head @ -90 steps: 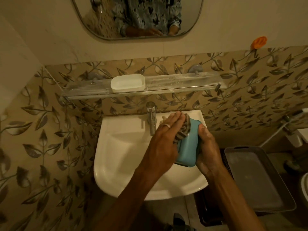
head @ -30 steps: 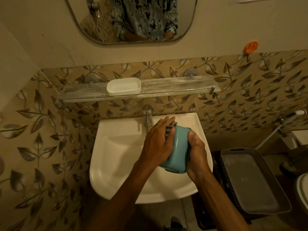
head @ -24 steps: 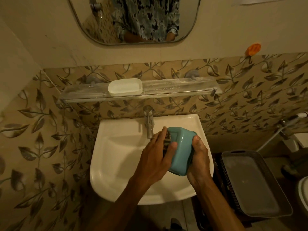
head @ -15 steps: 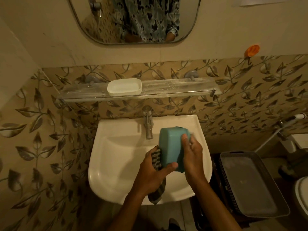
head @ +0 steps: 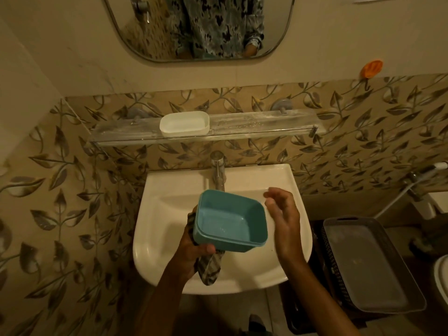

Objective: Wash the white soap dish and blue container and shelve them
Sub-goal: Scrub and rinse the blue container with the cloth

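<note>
Pinching the empty blue container (head: 230, 224) and cloth (head: 211, 265), left grip (head: 194, 248) sits beside the spread right grip (head: 283, 221).

Dim amber light filled my feed, with the white sink (head: 167, 214) and the upper wall (head: 315, 44) the brightest surfaces and a soft sheen on the basin's rim. The floor (head: 261, 304) under the sink and the dark basket (head: 331, 258) at right sank into shadow. The wide lens bowed the shelf (head: 266, 127) and stretched the leaf-patterned tiles (head: 60, 190) toward the edges. The fingers (head: 272, 194) of the right hand (head: 283, 221) were smeared by motion; the mirror (head: 206, 27) looked soft and grainy.
</note>
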`<state>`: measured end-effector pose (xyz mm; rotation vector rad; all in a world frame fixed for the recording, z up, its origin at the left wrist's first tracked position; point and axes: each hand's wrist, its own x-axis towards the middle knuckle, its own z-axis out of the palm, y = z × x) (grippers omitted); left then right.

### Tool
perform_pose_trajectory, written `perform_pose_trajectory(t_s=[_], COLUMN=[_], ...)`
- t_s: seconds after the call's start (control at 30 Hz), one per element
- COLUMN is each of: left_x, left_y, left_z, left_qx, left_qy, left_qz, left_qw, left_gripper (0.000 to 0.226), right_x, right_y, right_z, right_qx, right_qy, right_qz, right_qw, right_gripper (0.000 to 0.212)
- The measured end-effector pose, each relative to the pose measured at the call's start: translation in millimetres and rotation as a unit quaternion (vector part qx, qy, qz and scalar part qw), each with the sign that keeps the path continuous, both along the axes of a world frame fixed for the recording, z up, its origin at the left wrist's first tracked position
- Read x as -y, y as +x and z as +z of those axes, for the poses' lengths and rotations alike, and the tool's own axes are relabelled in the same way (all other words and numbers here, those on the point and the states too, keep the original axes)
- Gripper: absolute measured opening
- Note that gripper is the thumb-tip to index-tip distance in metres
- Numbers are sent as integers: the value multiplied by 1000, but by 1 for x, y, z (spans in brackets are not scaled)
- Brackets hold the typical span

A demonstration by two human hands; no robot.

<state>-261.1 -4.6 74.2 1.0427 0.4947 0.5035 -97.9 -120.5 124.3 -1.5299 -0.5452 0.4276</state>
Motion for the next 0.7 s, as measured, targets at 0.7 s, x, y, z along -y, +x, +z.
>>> perform_pose_trajectory(t_s=[0.7], left_x=[-25], left_y=[14], left_z=[93], left_qx=[-44], left_qy=[-204], left_qz=[100], left_qw=[973], left_gripper=[55], right_x=[16], right_y=[37], right_z=[-16], right_qx=[-527], right_qy=[214], right_qz=[298], right_qw=[767], right_gripper=[78])
